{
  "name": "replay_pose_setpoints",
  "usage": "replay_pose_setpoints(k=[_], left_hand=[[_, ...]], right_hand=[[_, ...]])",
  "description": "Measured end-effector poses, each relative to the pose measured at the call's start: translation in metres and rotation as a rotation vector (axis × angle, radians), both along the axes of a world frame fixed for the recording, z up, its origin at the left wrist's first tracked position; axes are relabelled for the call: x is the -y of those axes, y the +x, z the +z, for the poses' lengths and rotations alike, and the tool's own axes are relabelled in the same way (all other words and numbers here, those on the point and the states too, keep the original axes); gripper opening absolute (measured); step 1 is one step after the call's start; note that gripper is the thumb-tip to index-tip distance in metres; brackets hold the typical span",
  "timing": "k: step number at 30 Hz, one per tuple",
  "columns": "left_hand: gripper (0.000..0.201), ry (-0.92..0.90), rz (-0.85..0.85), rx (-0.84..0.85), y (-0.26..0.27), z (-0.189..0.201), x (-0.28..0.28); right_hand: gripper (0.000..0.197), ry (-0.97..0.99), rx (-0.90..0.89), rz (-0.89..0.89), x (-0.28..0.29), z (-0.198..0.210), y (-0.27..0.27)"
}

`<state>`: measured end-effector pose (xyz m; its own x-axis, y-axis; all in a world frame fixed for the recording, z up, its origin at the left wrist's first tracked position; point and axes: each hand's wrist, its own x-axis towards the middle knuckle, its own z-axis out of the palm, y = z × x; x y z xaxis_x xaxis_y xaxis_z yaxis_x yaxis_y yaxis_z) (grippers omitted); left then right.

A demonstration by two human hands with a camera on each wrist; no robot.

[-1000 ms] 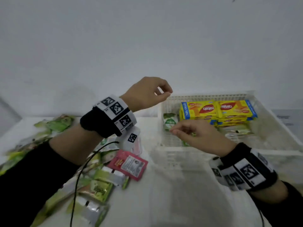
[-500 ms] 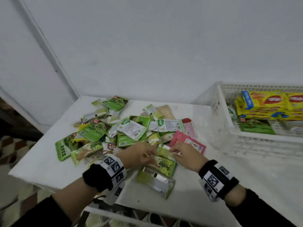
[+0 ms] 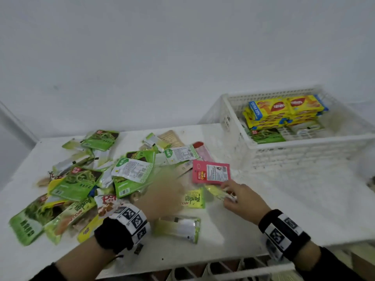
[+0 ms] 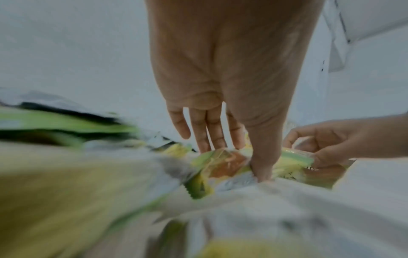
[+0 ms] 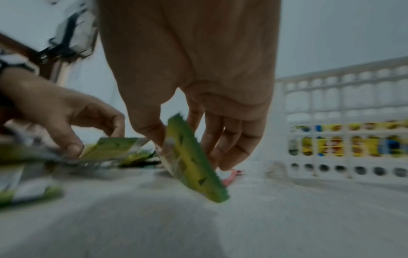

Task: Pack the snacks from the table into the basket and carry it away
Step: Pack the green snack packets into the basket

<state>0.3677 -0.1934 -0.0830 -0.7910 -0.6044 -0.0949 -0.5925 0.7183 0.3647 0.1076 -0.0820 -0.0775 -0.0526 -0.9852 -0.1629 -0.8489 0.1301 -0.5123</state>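
Flat, crinkled foil snack packets (image 3: 129, 171), mostly green and glossy, are heaped on the matte white counter (image 3: 284, 199). A white plastic basket (image 3: 304, 153) with perforated lattice walls stands at the right end, yellow cartons (image 3: 284, 110) stacked inside. A thin yellow-green sachet (image 5: 192, 162) with serrated edges is pinched between thumb and fingers of the right hand (image 3: 243, 197), tilted, just beside a pink packet (image 3: 211, 172). The left hand (image 3: 164, 195) is blurred; its fingers are extended, thumb pressed onto a green-orange packet (image 4: 223, 162) at the heap's near edge.
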Motion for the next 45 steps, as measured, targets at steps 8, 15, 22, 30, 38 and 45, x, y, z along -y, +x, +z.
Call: replay_pose_setpoints(k=[8, 15, 22, 30, 38, 45], left_hand=[[0.038, 0.259, 0.027, -0.481, -0.098, 0.107, 0.026], [0.034, 0.136, -0.051, -0.572, -0.25, 0.171, 0.06], [0.036, 0.09, -0.123, -0.344, -0.383, 0.174, 0.093], [0.028, 0.106, -0.148, 0.026, -0.434, 0.1, 0.126], [0.03, 0.157, -0.21, 0.232, -0.461, 0.071, 0.129], [0.032, 0.132, -0.386, 0.136, -0.523, 0.062, 0.107]], right_hand=[[0.031, -0.157, 0.418, -0.206, -0.012, 0.092, -0.1], [0.053, -0.186, 0.31, -0.238, 0.018, 0.174, -0.218], [0.049, -0.008, -0.185, -0.165, 0.078, 0.195, -0.348], [0.046, 0.34, -0.854, 0.172, 0.156, 0.117, -0.395], [0.026, 0.299, -0.811, 0.114, 0.17, 0.087, -0.389], [0.029, 0.054, -0.448, -0.019, 0.136, 0.158, -0.407]])
